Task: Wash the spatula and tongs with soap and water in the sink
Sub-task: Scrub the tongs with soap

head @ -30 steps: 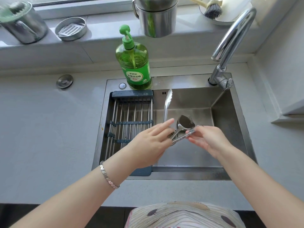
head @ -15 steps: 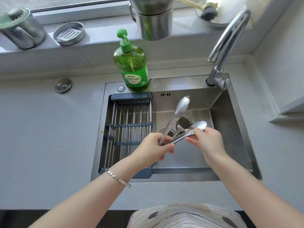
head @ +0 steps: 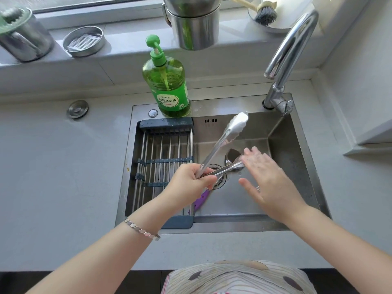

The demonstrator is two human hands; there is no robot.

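Tongs [head: 222, 143] are held over the middle of the sink [head: 297, 149]. The left hand [head: 188, 183] grips their hinge end, and the arms spread toward 1 and 3 o'clock. The right hand [head: 269, 179], fingers straight, touches the lower arm. I judge that soaping is underway, while rinsing and the purple-handled spatula [head: 201, 199] at 6 o'clock are left.

- Left hand [head: 188, 183] grips the tongs [head: 220, 145] (arms spread apart) above the sink [head: 297, 166].
- Right hand [head: 269, 183], fingers straight, touches the lower arm's tip.

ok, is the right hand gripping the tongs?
No, the right hand is open, fingers straight; only the left hand grips the tongs, at their hinge end.
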